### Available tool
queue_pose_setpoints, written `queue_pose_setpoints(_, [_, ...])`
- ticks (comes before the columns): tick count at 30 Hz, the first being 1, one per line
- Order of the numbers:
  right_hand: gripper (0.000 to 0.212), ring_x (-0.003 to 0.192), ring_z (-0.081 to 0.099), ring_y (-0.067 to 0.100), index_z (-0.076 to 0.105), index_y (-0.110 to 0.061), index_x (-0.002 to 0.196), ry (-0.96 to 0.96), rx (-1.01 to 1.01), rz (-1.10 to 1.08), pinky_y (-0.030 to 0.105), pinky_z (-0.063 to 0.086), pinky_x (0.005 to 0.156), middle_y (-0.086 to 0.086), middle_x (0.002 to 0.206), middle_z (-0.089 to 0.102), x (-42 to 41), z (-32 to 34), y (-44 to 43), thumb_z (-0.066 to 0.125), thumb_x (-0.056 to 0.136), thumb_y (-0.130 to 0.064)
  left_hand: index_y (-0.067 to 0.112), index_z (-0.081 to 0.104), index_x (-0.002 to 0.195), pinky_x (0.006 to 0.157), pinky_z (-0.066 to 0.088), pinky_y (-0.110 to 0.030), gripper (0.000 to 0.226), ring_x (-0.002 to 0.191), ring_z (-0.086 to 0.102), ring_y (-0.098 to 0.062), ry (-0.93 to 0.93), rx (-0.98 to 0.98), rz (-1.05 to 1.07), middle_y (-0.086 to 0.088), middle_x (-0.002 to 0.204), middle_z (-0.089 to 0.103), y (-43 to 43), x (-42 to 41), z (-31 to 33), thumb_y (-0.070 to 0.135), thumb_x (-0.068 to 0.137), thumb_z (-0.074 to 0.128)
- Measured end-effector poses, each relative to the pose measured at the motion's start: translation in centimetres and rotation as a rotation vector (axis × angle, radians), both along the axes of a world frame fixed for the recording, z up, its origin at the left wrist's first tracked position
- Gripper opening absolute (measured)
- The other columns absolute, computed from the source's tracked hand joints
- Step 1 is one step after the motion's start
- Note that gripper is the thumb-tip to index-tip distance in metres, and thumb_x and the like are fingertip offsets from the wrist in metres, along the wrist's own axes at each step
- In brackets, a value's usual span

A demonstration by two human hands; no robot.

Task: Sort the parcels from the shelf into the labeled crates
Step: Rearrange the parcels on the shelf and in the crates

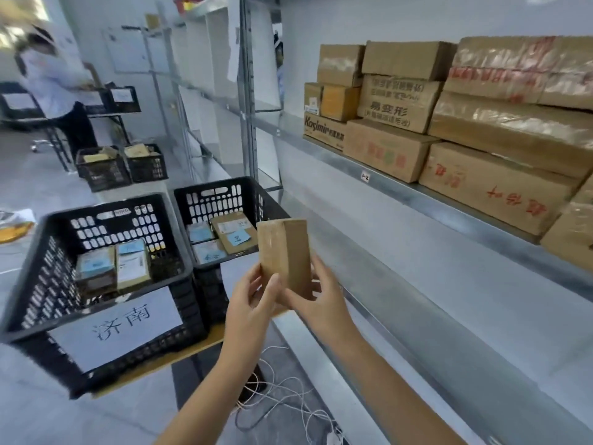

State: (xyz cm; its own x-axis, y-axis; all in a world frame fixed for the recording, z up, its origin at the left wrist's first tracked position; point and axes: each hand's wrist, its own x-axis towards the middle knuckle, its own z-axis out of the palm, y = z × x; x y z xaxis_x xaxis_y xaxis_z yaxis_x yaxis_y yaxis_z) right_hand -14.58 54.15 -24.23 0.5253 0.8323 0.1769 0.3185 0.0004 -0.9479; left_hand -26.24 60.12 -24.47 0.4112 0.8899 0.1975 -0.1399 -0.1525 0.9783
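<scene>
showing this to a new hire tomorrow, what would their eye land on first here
The small brown parcel stands out first, held upright at centre between the left hand and the right hand. Next come the black crate at lower left with its big paper label on the front, and the stacked cardboard boxes on the shelf at upper right.

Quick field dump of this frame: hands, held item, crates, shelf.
held item: small taped cardboard parcel, upright, not yet in a crate
left hand: grips the parcel's lower left side
right hand: grips its lower right side
near crate: black, paper label reading 济南, a few parcels inside
second crate: black, parcels with blue notes inside
shelf: metal, stacked cartons on it
</scene>
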Motion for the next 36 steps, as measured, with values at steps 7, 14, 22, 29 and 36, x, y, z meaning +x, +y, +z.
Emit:
queue_pose_setpoints(7, [0.062, 0.114, 0.061, 0.010, 0.043, -0.056, 0.140, 0.168, -0.051, 0.232, 0.033, 0.052, 0.101, 0.004, 0.124, 0.044, -4.1, -2.4, 6.4, 0.066, 0.090, -0.028, 0.041, 0.059, 0.119, 0.079, 0.058, -0.023, 0.041, 0.100, 0.068, -0.002, 0.060, -0.173, 0.032, 0.013, 0.112, 0.071, 6.1, -4.3, -2.5, 0.047, 0.080, 0.068])
queue_pose_setpoints(14, [0.016, 0.111, 0.063, 0.018, 0.074, -0.045, 0.104, 0.218, -0.166, 0.123, 0.036, 0.052, 0.100, -0.005, 0.112, 0.069, -5.6, -0.7, 14.3, 0.064, 0.095, -0.035, 0.035, 0.059, 0.120, 0.074, 0.054, -0.015, 0.038, 0.098, 0.068, -0.001, -0.003, -0.266, -0.033, 0.018, 0.107, 0.073, 12.6, -8.9, -3.0, 0.045, 0.083, 0.061])
queue_pose_setpoints(22, [0.036, 0.095, 0.074, 0.014, 0.069, -0.021, 0.113, 0.393, -0.298, 0.268, 0.037, 0.060, 0.088, -0.004, 0.101, 0.077, -9.8, 0.4, 22.3, 0.068, 0.084, -0.043, 0.028, 0.065, 0.116, 0.085, 0.057, -0.026, 0.030, 0.108, 0.068, -0.011, -0.066, -0.295, -0.032, 0.007, 0.112, 0.074, 19.7, -13.6, -2.8, 0.037, 0.090, 0.051])
queue_pose_setpoints(29, [0.055, 0.100, 0.073, 0.018, 0.064, -0.023, 0.121, 0.333, -0.250, 0.313, 0.045, 0.059, 0.089, -0.002, 0.109, 0.076, -13.0, -0.4, 26.7, 0.078, 0.072, -0.045, 0.032, 0.056, 0.132, 0.082, 0.060, -0.038, 0.034, 0.107, 0.069, -0.014, -0.022, -0.194, 0.092, 0.014, 0.119, 0.070, 24.7, -18.0, -2.9, 0.017, 0.102, 0.049])
queue_pose_setpoints(36, [0.049, 0.093, 0.073, 0.011, 0.061, -0.031, 0.118, 0.145, -0.320, 0.302, 0.027, 0.061, 0.075, -0.004, 0.109, 0.072, -11.5, -0.1, 29.1, 0.084, 0.075, -0.037, 0.028, 0.061, 0.129, 0.088, 0.059, -0.035, 0.034, 0.106, 0.069, -0.013, 0.061, -0.276, 0.064, 0.004, 0.118, 0.072, 28.3, -18.3, -3.4, 0.010, 0.103, 0.048])
